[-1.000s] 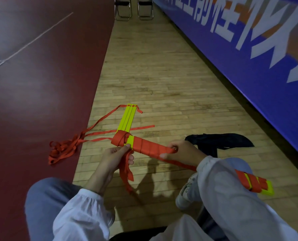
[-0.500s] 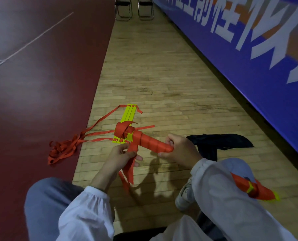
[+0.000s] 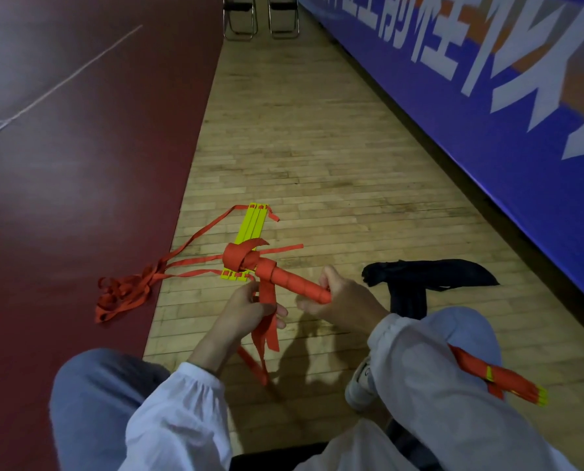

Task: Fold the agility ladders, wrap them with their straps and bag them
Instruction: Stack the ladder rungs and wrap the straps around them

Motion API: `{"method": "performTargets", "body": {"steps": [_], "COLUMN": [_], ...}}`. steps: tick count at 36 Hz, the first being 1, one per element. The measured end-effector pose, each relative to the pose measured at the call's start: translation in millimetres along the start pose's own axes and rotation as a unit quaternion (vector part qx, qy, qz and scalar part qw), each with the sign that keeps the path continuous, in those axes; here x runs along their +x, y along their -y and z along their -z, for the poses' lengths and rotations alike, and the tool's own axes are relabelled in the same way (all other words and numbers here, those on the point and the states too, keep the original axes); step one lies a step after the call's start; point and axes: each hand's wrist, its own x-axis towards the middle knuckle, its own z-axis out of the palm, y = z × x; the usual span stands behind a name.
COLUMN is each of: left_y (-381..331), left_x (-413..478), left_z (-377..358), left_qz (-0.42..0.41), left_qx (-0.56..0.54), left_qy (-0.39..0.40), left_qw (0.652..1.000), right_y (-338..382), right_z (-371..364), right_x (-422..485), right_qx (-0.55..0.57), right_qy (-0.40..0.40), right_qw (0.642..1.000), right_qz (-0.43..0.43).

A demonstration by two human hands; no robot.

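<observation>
Plainly the hands sit near each other without touching: the right hand [image 3: 346,300] is curled round the near end of the bundle [image 3: 284,279], and the left hand [image 3: 249,309] pinches the strap [image 3: 267,334], whose tail hangs down between the knees. The bundle is held up off the floor [image 3: 318,147], slanting away to the left. It is wound in red turns along its length, with a loose loop standing up at its far end. I judge it light and fairly stiff lengthwise, since flat rungs lie stacked inside. The webbing is soft and limp, and likely to slacken once tension drops. So the firm hold belongs on the wrapped shaft, where the right hand has it, and the strap is best taken close to the bundle, not out at the tail. The far loop looks like the weak spot and could slide off the end. Just beyond lies a ladder [image 3: 254,226], its yellow rungs stacked; whether the bundle's tip touches it I cannot tell. Its webbing trails left into a tangle [image 3: 124,295] on the red mat [image 3: 79,164], so it would probably flop and snag unless lifted by the rungs. To the right a black bag [image 3: 430,277] lies flat and limp. A second bundle [image 3: 494,379], already wrapped, shows beside the right knee.
</observation>
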Motion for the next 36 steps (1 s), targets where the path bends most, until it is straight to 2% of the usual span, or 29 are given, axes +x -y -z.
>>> {"method": "performTargets", "body": {"steps": [4, 10, 26, 31, 36], "left_y": [3, 1, -1, -8, -10], "left_x": [3, 4, 12, 8, 5], "left_z": [3, 1, 9, 8, 6], "left_qz": [0.011, 0.004, -0.005, -0.021, -0.025], "left_qx": [-0.022, -0.042, -0.053, -0.079, -0.047], "left_qy": [-0.011, -0.012, -0.088, -0.052, -0.046], "left_qw": [1.0, 0.999, 0.995, 0.995, 0.998], "right_y": [4, -2, -9, -8, -7], "right_z": [0, 1, -2, -1, -5], "right_x": [0, 6, 8, 9, 9], "right_qx": [0.063, 0.002, -0.018, -0.014, -0.033], "right_qy": [0.004, -0.049, -0.123, -0.142, -0.185], "right_qw": [0.998, 0.998, 0.988, 0.985, 0.976], "right_qz": [-0.008, 0.032, 0.087, 0.093, 0.11]}}
